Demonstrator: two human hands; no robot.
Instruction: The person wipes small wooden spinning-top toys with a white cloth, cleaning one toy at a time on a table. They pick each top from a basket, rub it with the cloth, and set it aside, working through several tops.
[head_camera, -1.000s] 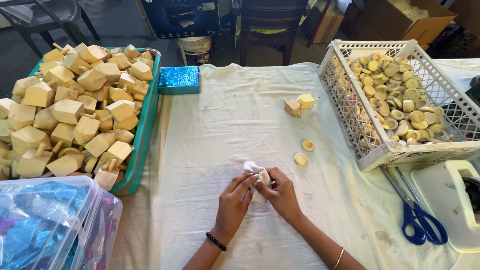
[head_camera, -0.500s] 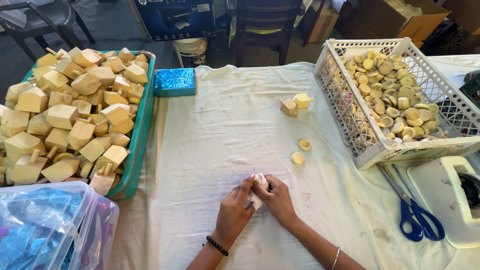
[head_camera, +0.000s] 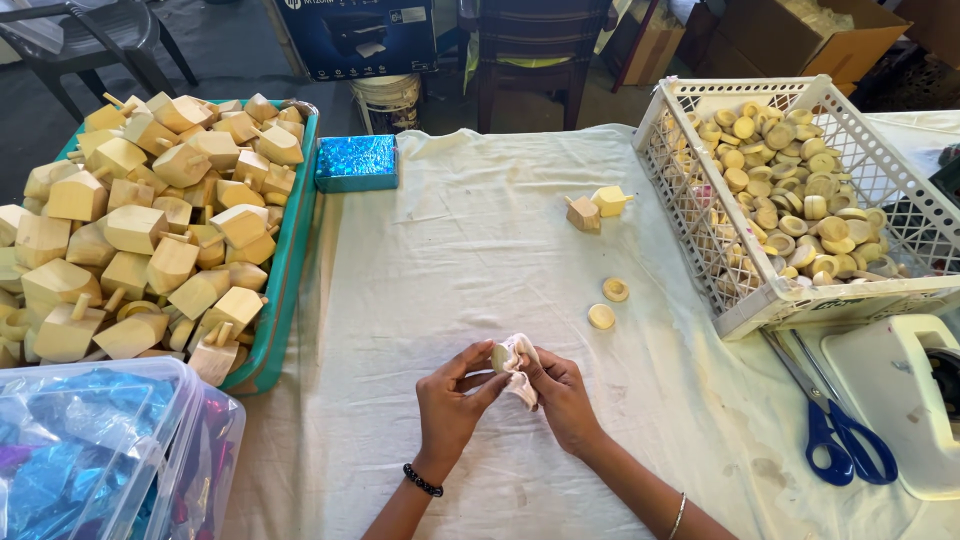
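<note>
**Desk:** What do the hands hold at the cloth-covered bench (head_camera: 480, 230)?

**Photographer:** Both meet at the six o'clock edge. The left hand (head_camera: 448, 405) pinches a small wooden disc (head_camera: 499, 357) between thumb and fingers. The right hand (head_camera: 563, 398) has its grip closed on a scrap of white cloth (head_camera: 520, 368) bunched against the disc. Disc and cloth sit just above the bench, between the two hands.

**Desk:** And around them?

**Photographer:** At nine o'clock, a green tray (head_camera: 285, 270) heaped with wooden spinning tops (head_camera: 150, 230). At two o'clock, a white lattice crate (head_camera: 700, 210) full of wooden discs. Two loose discs (head_camera: 608, 303) lie just past the hands at one o'clock, with two small tops (head_camera: 597, 208) farther on at twelve. Blue-handled scissors (head_camera: 835, 430) rest at four o'clock, a blue foil-covered box (head_camera: 356, 162) at eleven, and a clear tub of blue foil (head_camera: 100, 450) at eight.

**Desk:** Any risk in the frame?

**Photographer:** As I judge it, the disc is small and smooth, held by fingertips only. If the cloth rubs hard, it may pop out and roll off the near edge. The heaped tops also stand above the tray rim, so a nudge of the bench could spill some.
</note>
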